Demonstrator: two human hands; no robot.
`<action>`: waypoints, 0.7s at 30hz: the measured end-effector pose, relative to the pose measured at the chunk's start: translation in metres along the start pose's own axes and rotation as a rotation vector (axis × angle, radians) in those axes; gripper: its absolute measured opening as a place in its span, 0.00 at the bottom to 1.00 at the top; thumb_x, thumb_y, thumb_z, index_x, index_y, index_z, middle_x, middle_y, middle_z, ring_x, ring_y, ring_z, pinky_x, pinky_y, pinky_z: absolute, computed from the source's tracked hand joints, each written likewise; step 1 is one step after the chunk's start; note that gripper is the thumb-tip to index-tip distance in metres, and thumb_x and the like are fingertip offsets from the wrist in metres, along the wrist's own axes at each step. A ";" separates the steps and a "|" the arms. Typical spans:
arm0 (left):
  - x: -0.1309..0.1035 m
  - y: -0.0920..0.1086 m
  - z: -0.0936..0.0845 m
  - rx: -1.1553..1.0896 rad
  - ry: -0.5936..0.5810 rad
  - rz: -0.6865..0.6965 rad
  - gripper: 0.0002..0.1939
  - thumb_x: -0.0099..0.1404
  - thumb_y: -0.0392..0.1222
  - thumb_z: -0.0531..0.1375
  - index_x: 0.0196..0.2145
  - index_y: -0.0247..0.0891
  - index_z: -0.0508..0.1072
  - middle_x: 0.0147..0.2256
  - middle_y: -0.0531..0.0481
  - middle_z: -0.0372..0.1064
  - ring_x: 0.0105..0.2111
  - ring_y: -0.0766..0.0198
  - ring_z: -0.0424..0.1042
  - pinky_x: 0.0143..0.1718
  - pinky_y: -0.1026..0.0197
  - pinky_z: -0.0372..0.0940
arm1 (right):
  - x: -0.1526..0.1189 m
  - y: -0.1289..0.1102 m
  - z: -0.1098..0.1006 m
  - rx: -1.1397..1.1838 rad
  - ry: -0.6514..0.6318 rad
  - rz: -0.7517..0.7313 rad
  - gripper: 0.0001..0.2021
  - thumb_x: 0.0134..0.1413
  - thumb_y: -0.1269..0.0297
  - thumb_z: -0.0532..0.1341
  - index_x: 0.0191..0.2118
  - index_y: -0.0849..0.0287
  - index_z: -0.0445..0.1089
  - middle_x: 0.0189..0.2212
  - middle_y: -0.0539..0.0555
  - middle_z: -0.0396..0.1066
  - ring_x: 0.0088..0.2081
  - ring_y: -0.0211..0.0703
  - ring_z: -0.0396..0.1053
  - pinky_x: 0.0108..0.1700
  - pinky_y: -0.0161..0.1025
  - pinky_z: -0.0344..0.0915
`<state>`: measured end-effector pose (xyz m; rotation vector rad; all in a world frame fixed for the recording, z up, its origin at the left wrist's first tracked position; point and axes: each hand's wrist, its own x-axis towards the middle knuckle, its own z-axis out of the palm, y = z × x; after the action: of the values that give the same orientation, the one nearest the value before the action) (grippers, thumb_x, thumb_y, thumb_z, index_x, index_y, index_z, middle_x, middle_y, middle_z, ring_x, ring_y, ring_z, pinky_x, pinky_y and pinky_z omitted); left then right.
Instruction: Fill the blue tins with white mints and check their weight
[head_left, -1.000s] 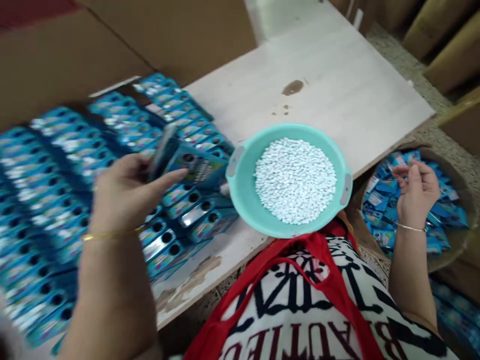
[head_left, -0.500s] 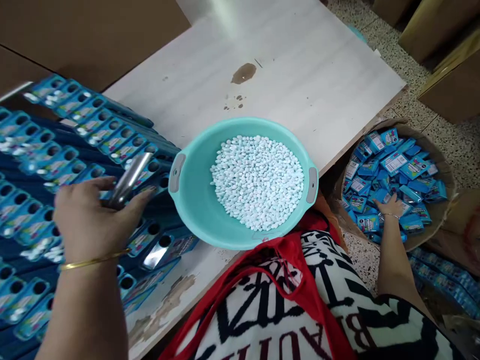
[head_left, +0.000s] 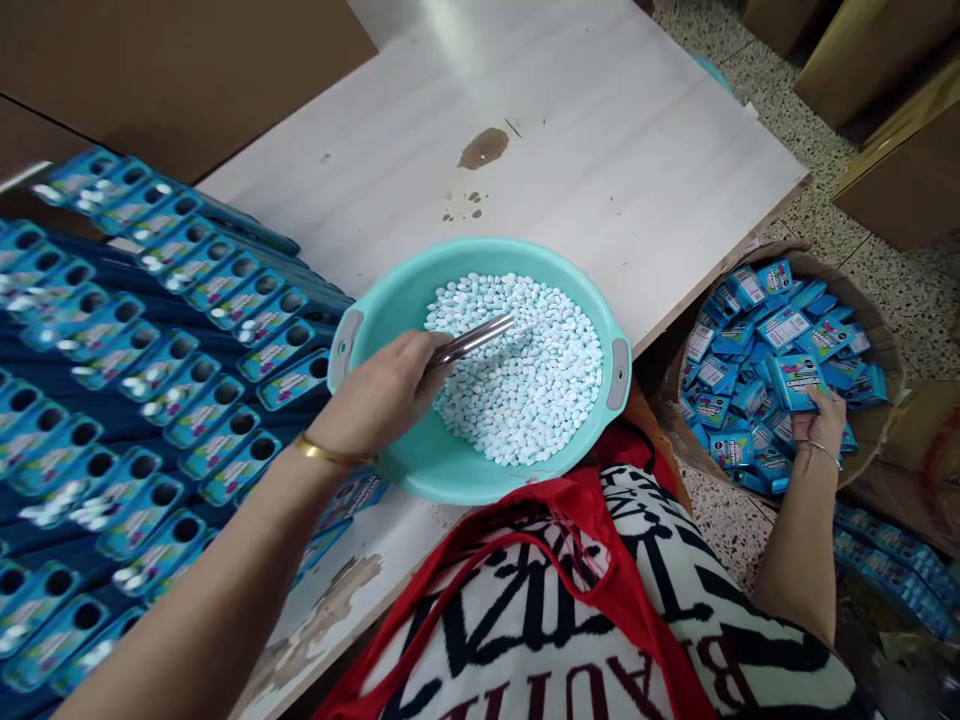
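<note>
My left hand [head_left: 394, 385] is closed round a narrow, shiny metal scoop [head_left: 480, 335], reaching over the left side of a turquoise basin [head_left: 409, 460]. The scoop's tip is over the small white candies [head_left: 532, 380] heaped in the basin. At the right, my right hand [head_left: 821, 420] grips a small blue candy pack [head_left: 796, 380] just above a pile of similar packs [head_left: 739, 375] in a round carton [head_left: 892, 385]. To the left of the basin stand rows of blue open-topped packs [head_left: 225, 440], with dark round holes and white candies on some.
The basin rests on a pale, worn tabletop [head_left: 592, 120] with brown stains. Large brown cardboard [head_left: 172, 80] stands at the back left. More boxes [head_left: 907, 170] are on the speckled floor [head_left: 862, 240] to the right, and further blue packs [head_left: 892, 570] lie below the carton.
My left hand has moved right with the scoop, from above the rows of packs to over the basin. My right hand has lifted a blue pack from the pile.
</note>
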<state>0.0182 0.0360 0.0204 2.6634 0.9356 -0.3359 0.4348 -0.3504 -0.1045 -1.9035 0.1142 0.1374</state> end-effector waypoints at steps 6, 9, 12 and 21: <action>0.039 0.020 0.020 0.313 -0.031 0.020 0.17 0.72 0.33 0.43 0.53 0.31 0.64 0.46 0.37 0.66 0.44 0.52 0.70 0.39 0.56 0.66 | -0.064 -0.044 0.061 0.495 -0.262 0.139 0.23 0.42 0.46 0.63 0.40 0.56 0.72 0.38 0.51 0.73 0.40 0.40 0.73 0.37 0.37 0.75; 0.037 0.027 0.039 0.263 -0.100 0.144 0.17 0.70 0.28 0.45 0.51 0.34 0.65 0.46 0.38 0.66 0.45 0.55 0.71 0.41 0.57 0.67 | -0.105 -0.067 0.096 0.645 -0.469 0.260 0.23 0.43 0.44 0.65 0.39 0.57 0.74 0.35 0.52 0.73 0.33 0.37 0.71 0.29 0.32 0.72; 0.021 0.030 0.050 0.198 -0.152 0.205 0.16 0.69 0.27 0.45 0.51 0.35 0.64 0.47 0.39 0.66 0.45 0.56 0.71 0.42 0.57 0.67 | -0.146 -0.087 0.117 0.796 -0.723 0.394 0.20 0.48 0.42 0.65 0.39 0.54 0.74 0.35 0.51 0.73 0.29 0.34 0.67 0.26 0.32 0.70; -0.008 0.054 0.056 -0.390 -0.300 0.256 0.10 0.70 0.36 0.49 0.48 0.37 0.60 0.44 0.43 0.68 0.41 0.60 0.69 0.43 0.59 0.64 | -0.196 -0.127 0.128 0.497 -0.855 0.161 0.21 0.41 0.60 0.74 0.44 0.49 0.72 0.41 0.50 0.76 0.43 0.44 0.75 0.46 0.47 0.75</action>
<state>0.0394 -0.0283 -0.0186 2.2586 0.5004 -0.4285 0.2548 -0.1851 0.0019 -1.2138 -0.2586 0.9256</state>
